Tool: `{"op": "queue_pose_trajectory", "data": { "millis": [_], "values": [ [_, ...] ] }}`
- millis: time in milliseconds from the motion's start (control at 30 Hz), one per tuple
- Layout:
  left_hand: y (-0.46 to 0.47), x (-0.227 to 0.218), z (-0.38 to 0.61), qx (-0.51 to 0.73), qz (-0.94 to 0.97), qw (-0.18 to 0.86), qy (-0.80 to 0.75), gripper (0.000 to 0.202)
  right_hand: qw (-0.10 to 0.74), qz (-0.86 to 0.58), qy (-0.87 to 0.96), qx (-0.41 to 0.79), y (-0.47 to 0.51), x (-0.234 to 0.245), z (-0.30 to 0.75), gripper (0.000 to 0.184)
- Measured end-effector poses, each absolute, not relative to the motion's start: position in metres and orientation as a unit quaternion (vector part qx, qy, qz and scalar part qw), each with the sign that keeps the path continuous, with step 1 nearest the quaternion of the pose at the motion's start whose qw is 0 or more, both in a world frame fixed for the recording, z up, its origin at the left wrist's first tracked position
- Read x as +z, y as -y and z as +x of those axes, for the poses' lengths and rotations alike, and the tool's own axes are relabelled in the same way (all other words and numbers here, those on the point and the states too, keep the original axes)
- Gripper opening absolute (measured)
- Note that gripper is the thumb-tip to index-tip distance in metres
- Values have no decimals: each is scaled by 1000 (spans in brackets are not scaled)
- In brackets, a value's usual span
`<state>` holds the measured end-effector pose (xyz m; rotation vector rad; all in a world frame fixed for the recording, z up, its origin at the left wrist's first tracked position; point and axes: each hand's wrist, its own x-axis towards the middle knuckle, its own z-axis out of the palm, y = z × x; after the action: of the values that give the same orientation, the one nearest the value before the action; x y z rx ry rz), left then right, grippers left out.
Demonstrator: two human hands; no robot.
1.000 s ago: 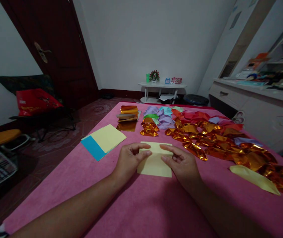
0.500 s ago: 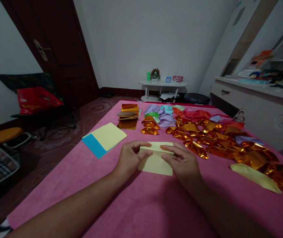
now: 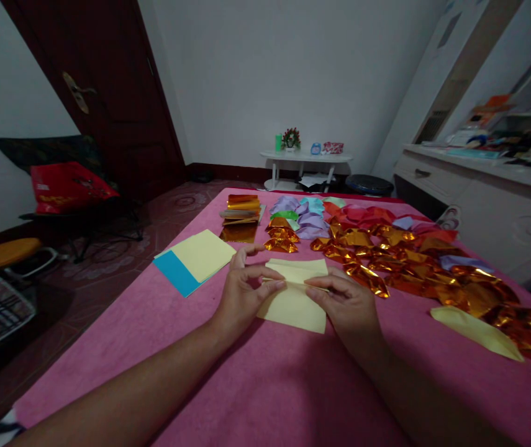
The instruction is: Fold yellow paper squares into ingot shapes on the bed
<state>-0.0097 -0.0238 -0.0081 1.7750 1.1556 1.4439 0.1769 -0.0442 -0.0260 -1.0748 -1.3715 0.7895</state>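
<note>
L grip point(image 3: 246, 295) & R grip point(image 3: 351, 304) both pinched on one yellow sheet point(image 3: 295, 310)

From where I stand, sheet's btwn the two, straight in front of the person, on or just over the pink-covered bench point(image 3: 256, 382) (can't tell which). Thumbs & forefingers clamp it either side of mid, on a fold running L-R; bigger part lies toward the person, smaller strip shows on far side. Outline's near-square, so no clear long axis; go by the fold. Neither grip is nearer: both touch.

Counts: held sheet, 1. Flat paper pile point(image 3: 207, 254), yellow w/ blue, 1, nearest L grip; no. of sheets can't be told. Gold foil stack point(image 3: 240, 233), 1, just beyond pile. Folded yellow piece point(image 3: 477, 333), 1, out to R. Bright-green piece point(image 3: 285, 215), 1 visible, far side. Folded gold pieces point(image 3: 358, 238): many, overlapping, no honest count; ditto purple pieces point(image 3: 312, 226) & red pieces point(image 3: 363, 216). Off bench: red bag point(image 3: 72, 189), 1; yellow-topped stool point(image 3: 7, 253), 1.
</note>
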Motion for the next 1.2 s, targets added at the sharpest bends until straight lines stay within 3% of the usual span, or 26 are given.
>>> {"op": "queue_pose_trajectory", "data": {
  "millis": [300,567,767,1033,1200],
  "values": [
    [23,0,-19,437,719,432,-325,13,571,-441,599,347,49,-19,178,9],
    [24,-5,-17,482,717,364,-348,9,577,-421,598,363,45,-24,178,13],
    [24,-7,-16,486,676,408,-375,10,580,-445,621,282,42,-19,182,8],
    [25,-8,-14,479,665,426,-383,9,553,-456,597,360,46,-14,179,17],
    [26,-8,-13,479,628,458,-409,11,571,-445,610,321,49,-16,177,9]
  ]
}}
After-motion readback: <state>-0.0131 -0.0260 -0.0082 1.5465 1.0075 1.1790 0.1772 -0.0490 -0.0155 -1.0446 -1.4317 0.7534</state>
